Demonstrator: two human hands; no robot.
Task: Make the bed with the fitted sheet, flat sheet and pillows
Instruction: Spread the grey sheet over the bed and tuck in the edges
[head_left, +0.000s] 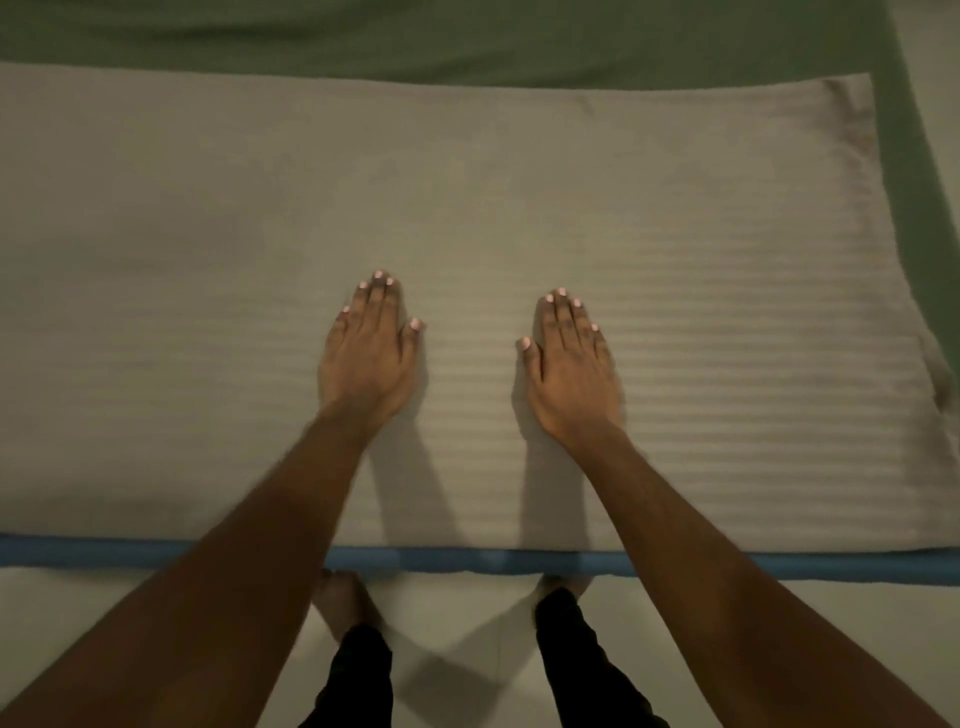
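I see through one camera, worn on the head. It looks almost straight down, close over the pale striped cloth (675, 312) on the bed (156, 551).

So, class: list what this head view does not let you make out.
Striped fabric: left end cut off by the frame's left edge, head view.
Green sheet: far part cut off by the top edge, head view.
Fabric beneath left hand and right hand: hidden by flat palms, head view.
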